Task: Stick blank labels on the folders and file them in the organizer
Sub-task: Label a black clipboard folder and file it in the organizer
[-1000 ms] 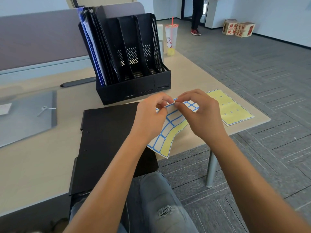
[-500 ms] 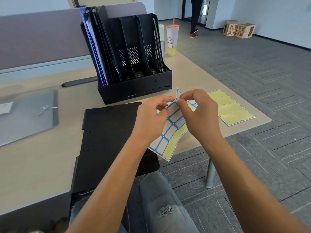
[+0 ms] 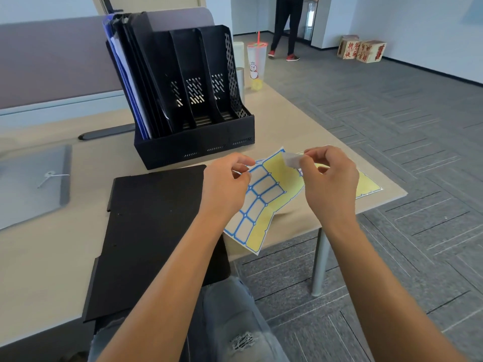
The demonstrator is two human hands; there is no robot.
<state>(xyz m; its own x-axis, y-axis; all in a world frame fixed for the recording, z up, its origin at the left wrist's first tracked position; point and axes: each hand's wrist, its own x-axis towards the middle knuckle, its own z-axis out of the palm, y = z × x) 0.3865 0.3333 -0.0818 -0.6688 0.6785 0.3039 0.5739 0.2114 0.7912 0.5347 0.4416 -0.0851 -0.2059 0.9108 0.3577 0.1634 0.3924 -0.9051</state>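
Observation:
My left hand (image 3: 227, 186) pinches the upper left edge of a yellow label sheet (image 3: 261, 205) with blue-bordered blank labels, holding it above the desk edge. My right hand (image 3: 329, 181) pinches a single peeled label (image 3: 290, 159), lifted off the sheet's top. A black folder (image 3: 154, 231) lies flat on the desk in front of me, left of my hands. The black organizer (image 3: 193, 142) stands behind it, with blue and black folders in its left slots and the right slots empty.
A grey string-tie folder (image 3: 31, 184) lies at the far left. A second yellow backing sheet (image 3: 368, 186) lies on the desk's right corner. A plastic cup (image 3: 257, 65) stands behind the organizer. A person (image 3: 286, 24) stands far back; boxes (image 3: 362, 49) sit by the wall.
My right hand has peeled one label free from the sheet and drawn it up and to the right; my left hand keeps holding the sheet, which has flattened out.

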